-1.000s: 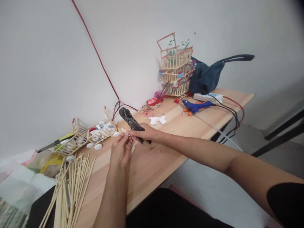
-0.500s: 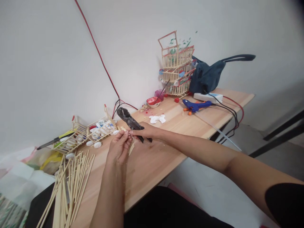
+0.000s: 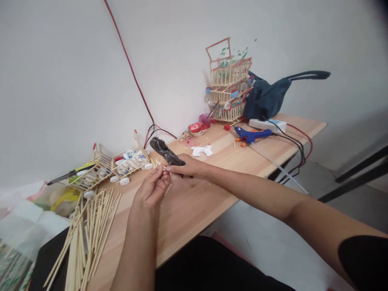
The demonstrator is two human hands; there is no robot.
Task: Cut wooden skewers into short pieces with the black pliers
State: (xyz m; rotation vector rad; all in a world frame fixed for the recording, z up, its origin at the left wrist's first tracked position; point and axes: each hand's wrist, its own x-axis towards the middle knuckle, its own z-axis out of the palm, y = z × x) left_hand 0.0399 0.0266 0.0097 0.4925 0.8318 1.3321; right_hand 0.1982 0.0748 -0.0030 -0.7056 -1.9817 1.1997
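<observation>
Dark metal pliers (image 3: 163, 150) angle up over the pale wooden table (image 3: 194, 202), their handles hidden inside the clenched right hand (image 3: 184, 166). Just below the pliers, the left hand (image 3: 151, 188) pinches thin short sticks (image 3: 167, 188), mostly covered by its fingers.

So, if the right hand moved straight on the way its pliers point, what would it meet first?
From the right hand, past the pliers, probably the red and black cables at the wall, then the wall. The stick cart lies left of that line; depth is unclear.
</observation>
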